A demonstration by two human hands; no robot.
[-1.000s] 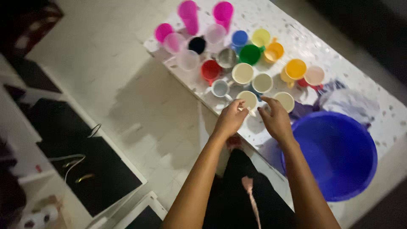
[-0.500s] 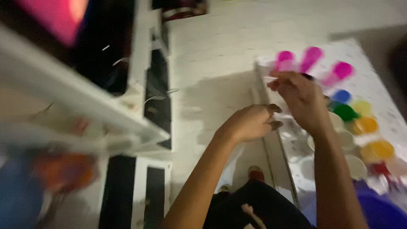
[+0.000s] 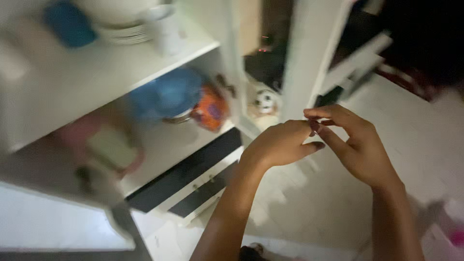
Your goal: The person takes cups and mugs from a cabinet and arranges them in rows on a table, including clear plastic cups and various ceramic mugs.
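Small round black-and-white ball (image 3: pixel 265 101), patterned like a toy football, blurred, low in the dark gap between the white shelf cabinet (image 3: pixel 96 77) and a white upright post (image 3: pixel 299 53), just beyond the knuckles. Smooth and glossy-looking; material impossible to tell.

Left hand (image 3: pixel 280 145) curled narrow, thumb poking out to the side. Right hand (image 3: pixel 357 145) bent at the knuckles, fingertips (image 3: pixel 314 126) pressed to those of the left. Both raised above the pale tiled floor (image 3: pixel 425 145), touching each other. Nothing seen between the fingers; whether something tiny is pinched there, impossible to tell.

On the upper shelf: a stack of white plates (image 3: pixel 123 31), round and shiny, beside a white cylindrical cup (image 3: pixel 166 29) and a blurred blue rounded thing (image 3: pixel 67 24). On the shelf below: a blue rounded plastic vessel (image 3: pixel 166 94), touching an orange crinkled packet (image 3: pixel 210 108). Further along, a smeared pink shape (image 3: pixel 82 135), too blurred to identify. Under the shelves, two flat black drawer fronts (image 3: pixel 183 169) framed in white. At the lower right edge, a small pink patch (image 3: pixel 456 237), out of focus.
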